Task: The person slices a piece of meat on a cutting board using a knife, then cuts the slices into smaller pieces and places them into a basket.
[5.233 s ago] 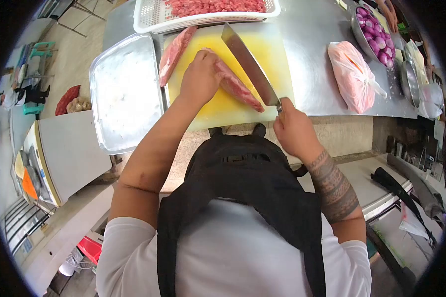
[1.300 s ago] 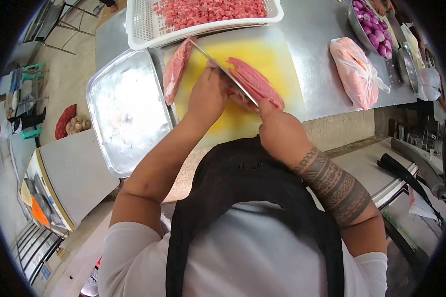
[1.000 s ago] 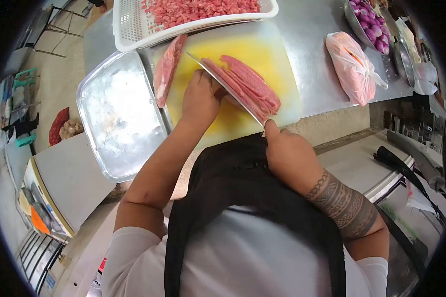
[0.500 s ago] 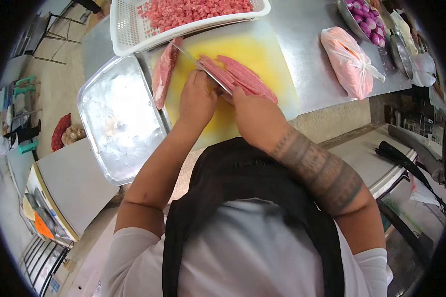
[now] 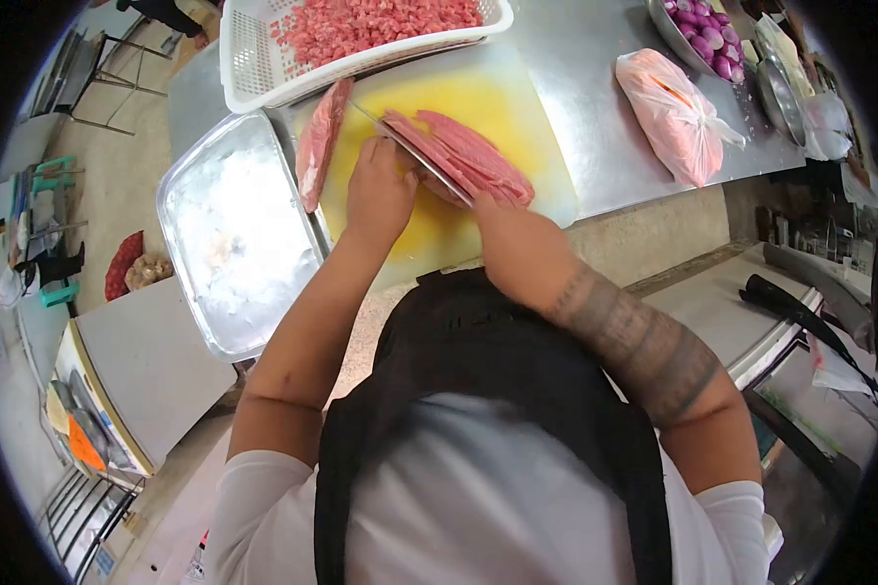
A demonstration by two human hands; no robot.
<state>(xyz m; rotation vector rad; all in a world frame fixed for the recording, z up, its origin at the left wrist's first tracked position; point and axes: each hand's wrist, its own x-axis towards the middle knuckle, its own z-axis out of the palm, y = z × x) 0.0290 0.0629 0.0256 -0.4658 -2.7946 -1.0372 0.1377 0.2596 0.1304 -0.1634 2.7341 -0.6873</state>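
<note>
My right hand is wrapped round the handle of a knife, whose blade slants up and left across the cutting board. Against the blade's right side lie long slices of pink meat. My left hand is closed at the blade's left side, its curled fingers on the piece of meat being cut; most of that piece is hidden by hand and blade. Another long piece of meat rests at the board's left edge.
A white basket of diced meat stands beyond the board, and an empty metal tray lies to its left. Toward the right are a tied plastic bag and a bowl of purple onions. A person shows at the top left.
My right hand and the knife have shifted slightly right and toward me. My left hand stays beside the blade. The whole view has shifted a little.
</note>
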